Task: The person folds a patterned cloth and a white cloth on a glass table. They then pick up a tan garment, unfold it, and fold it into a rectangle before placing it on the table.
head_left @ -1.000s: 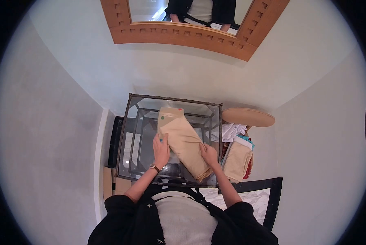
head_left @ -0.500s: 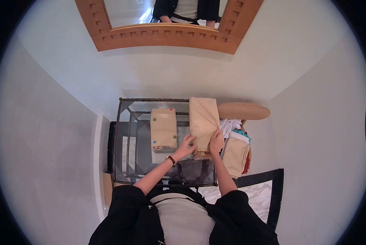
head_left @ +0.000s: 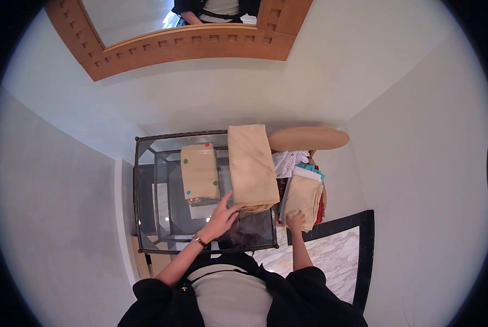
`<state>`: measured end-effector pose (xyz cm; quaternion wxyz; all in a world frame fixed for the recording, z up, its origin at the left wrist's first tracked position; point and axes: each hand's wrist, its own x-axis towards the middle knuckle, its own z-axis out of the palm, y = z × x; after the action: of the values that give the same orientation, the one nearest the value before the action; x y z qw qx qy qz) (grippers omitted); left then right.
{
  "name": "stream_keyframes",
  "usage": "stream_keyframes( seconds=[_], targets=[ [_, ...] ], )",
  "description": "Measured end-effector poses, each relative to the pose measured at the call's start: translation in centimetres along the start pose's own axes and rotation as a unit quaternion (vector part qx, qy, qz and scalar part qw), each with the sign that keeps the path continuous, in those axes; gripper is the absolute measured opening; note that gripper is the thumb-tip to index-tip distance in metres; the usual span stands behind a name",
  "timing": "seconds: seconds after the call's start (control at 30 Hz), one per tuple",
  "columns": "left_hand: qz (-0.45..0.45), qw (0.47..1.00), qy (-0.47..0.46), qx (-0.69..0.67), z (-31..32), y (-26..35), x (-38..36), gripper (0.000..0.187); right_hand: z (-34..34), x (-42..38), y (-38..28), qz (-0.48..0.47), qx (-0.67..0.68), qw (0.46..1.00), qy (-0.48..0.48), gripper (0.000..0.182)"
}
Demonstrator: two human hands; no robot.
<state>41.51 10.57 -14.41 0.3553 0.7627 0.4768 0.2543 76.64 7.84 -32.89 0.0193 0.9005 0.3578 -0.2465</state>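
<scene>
A folded beige cloth [head_left: 252, 163] lies on the right part of the glass-topped table, smooth on top, with layered edges at its near end. My left hand [head_left: 223, 216] is beside its near left corner, fingers apart, the fingertips at the cloth's edge. On the pile to the right of the table rests another beige cloth [head_left: 304, 196]. My right hand [head_left: 296, 220] touches its near end with fingers stretched over it. Left of the large folded cloth sits a folded beige cloth with coloured dots [head_left: 199, 171], on top of other folded pieces.
The glass table [head_left: 137, 191] has a dark metal frame. Beside it stands a chair with a rounded tan back [head_left: 309, 139], bearing white cloth [head_left: 290, 163] and turquoise and red pieces. A wood-framed mirror [head_left: 195, 52] hangs on the wall above.
My right hand has left the large folded cloth and moved right to the beige cloth on the pile. My left hand has shifted to the folded cloth's near corner. The camera view has turned slightly.
</scene>
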Motion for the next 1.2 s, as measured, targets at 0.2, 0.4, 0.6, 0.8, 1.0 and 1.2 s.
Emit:
stream_keyframes(
  seconds=[0.2, 0.4, 0.6, 0.8, 1.0, 1.2],
  targets=[
    [-0.122, 0.991, 0.044, 0.032, -3.9, -0.8, -3.6, 0.042, 1.8, -1.2, 2.0, -0.075, -0.113, 0.990, -0.024, 0.091],
    [-0.191, 0.980, 0.047, -0.026, -4.8, -0.8, -6.0, 0.040, 3.4, 3.8, 4.0, -0.141, -0.030, 0.990, 0.002, 0.057],
    [-0.178, 0.983, 0.038, -0.001, -3.6, -0.3, -7.8, 0.035, -6.6, 11.2, 7.7, -0.169, 0.075, 0.981, 0.057, 0.035],
    [-0.206, 0.957, -0.055, -0.194, -3.6, 1.9, -6.9, 0.039, -25.6, 2.9, 1.5, -0.238, 0.126, 0.963, 0.015, 0.034],
    [-0.097, 0.949, -0.115, -0.277, -6.4, 12.4, -2.8, 0.054, -35.9, -15.1, -8.4, -0.306, 0.162, 0.938, 0.005, 0.033],
    [0.060, 0.992, -0.026, -0.107, -8.4, 21.4, -1.4, 0.092, -33.4, -23.3, -12.3, -0.473, 0.339, 0.804, -0.119, 0.036]
  ],
)
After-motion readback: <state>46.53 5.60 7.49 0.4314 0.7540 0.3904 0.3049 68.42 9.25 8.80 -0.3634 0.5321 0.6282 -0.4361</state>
